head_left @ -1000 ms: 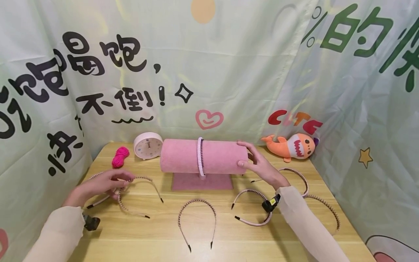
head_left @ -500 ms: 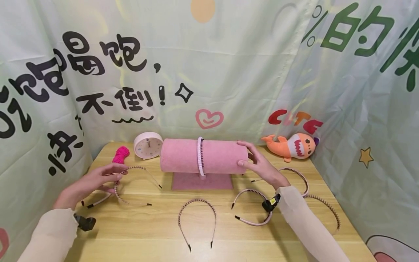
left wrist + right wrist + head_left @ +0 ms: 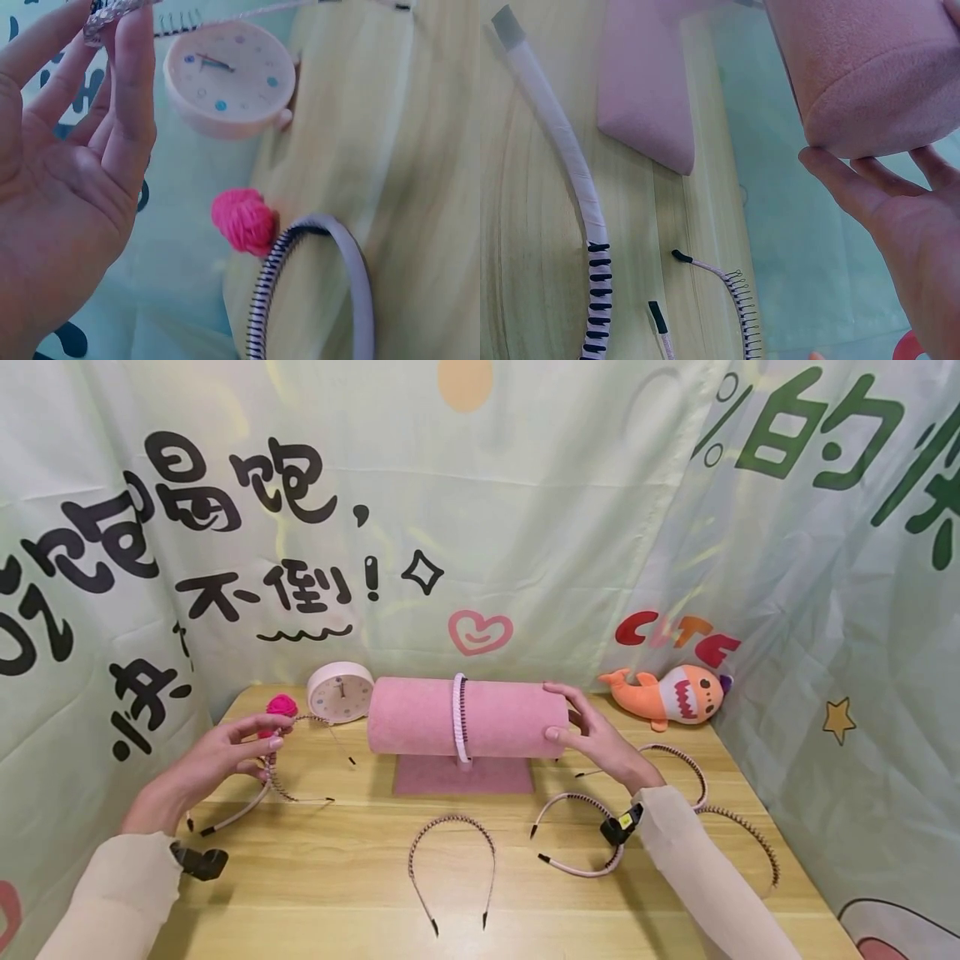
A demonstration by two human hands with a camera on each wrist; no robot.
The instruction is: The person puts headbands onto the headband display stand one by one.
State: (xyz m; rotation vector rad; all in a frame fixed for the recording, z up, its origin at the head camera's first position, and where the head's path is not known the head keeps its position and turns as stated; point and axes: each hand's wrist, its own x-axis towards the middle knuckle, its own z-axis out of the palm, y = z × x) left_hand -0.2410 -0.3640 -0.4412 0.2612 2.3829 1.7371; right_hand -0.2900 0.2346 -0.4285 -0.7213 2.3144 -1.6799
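Hands: left hand (image 3: pixel 217 756) narrowly pinches thin headband (image 3: pixel 281 787) | right hand (image 3: pixel 606 742), spread wide, grips pink roll (image 3: pixel 510 718) end

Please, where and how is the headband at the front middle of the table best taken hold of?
Probably pinch the headband at its curved top, from above: it lies on the table, both tips toward the camera, and the curve joins its legs.

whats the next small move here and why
Probably carry the thin headband toward the left end of the pink roll: the left grip already pinches that headband, the right grip holds the roll's right end, and the pale headband takes up only the middle.
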